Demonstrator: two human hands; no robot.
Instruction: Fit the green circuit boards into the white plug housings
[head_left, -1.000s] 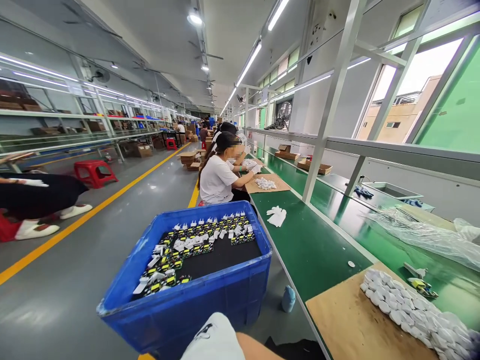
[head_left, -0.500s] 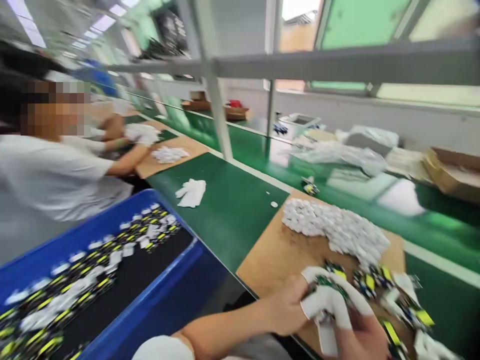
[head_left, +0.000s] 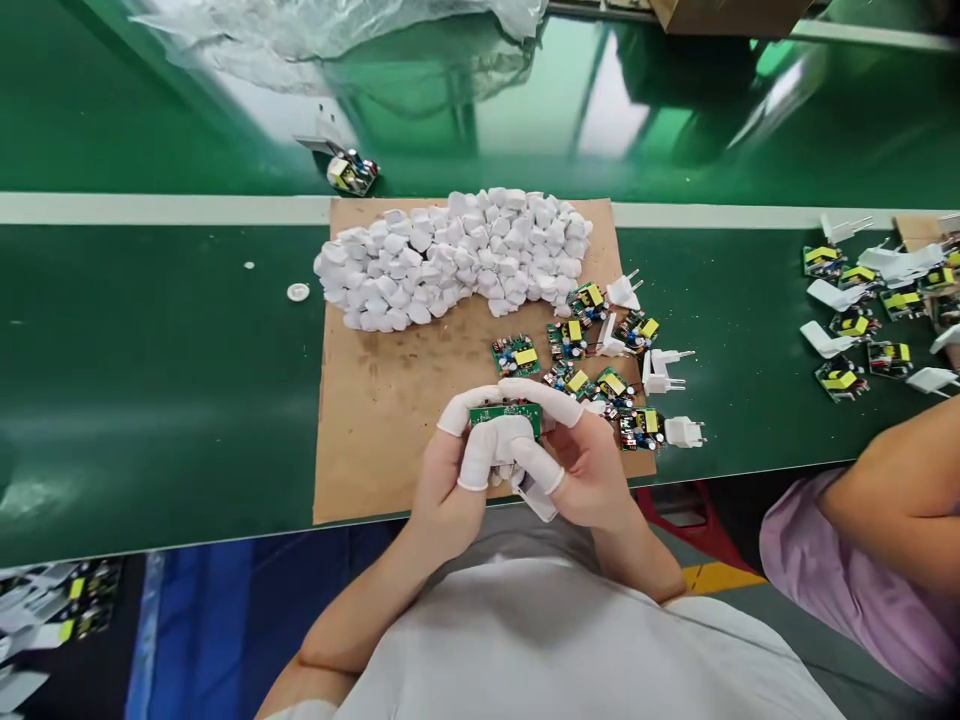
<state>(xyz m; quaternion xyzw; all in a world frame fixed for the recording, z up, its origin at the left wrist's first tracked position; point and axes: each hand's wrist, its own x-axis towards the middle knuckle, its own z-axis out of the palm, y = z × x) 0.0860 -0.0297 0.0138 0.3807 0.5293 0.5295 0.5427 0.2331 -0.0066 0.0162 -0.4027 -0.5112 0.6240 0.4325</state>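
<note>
Between both hands I hold a green circuit board (head_left: 504, 412) above the near edge of a brown board (head_left: 375, 430). My left hand (head_left: 456, 470) and my right hand (head_left: 585, 455) wear white finger covers on thumb and forefinger, closed on its two ends. A white plastic piece (head_left: 537, 496) hangs below my right thumb; my fingers hide how it joins the board. Just beyond lies a loose circuit board (head_left: 515, 355) with a yellow block. Several more boards with white plug parts (head_left: 663, 371) lie to the right. A heap of small white pieces (head_left: 457, 255) covers the far part of the brown board.
A blue bin (head_left: 191, 630) with boards stands low at left. More circuit boards (head_left: 840, 380) lie on the green table at right, near another person's arm (head_left: 900, 490). Beyond the white strip are one assembly (head_left: 352, 172) and plastic sheeting (head_left: 345, 40).
My view has swung from the left side, with the bin and a co-worker, down to my hands and the brown board. Both hands still grip the circuit board.
</note>
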